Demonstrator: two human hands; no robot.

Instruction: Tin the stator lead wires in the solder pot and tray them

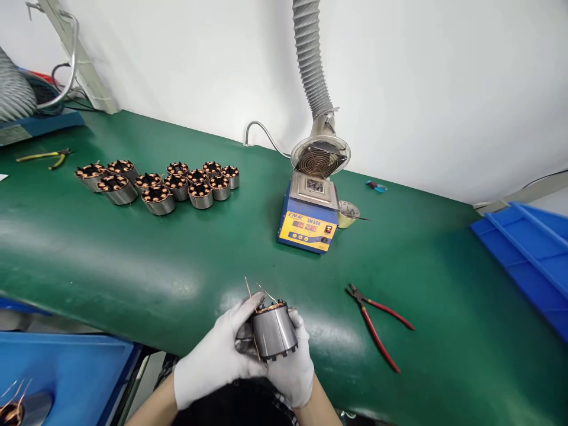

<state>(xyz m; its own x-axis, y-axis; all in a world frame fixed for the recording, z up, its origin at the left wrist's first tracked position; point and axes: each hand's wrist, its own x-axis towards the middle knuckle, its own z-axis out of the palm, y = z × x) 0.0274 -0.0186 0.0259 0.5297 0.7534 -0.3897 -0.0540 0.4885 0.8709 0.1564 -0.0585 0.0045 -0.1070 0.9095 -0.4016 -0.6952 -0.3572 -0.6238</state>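
Observation:
Both my hands wear white gloves and hold one motor stator (273, 331) at the near edge of the green bench (133, 254). It is a grey steel cylinder with copper windings and thin wire leads sticking up from its top. My left hand (217, 358) wraps its left side, thumb up by the leads. My right hand (293, 367) cups it from below and the right. Red-handled pliers (377, 325) lie on the bench to the right of my hands.
Several more stators (160, 183) stand grouped at the back left. A blue and yellow solder pot (308, 219) sits under a fume hose (319, 154). Yellow cutters (44, 157) lie far left. Blue bins are at the right (532, 248) and lower left (66, 373).

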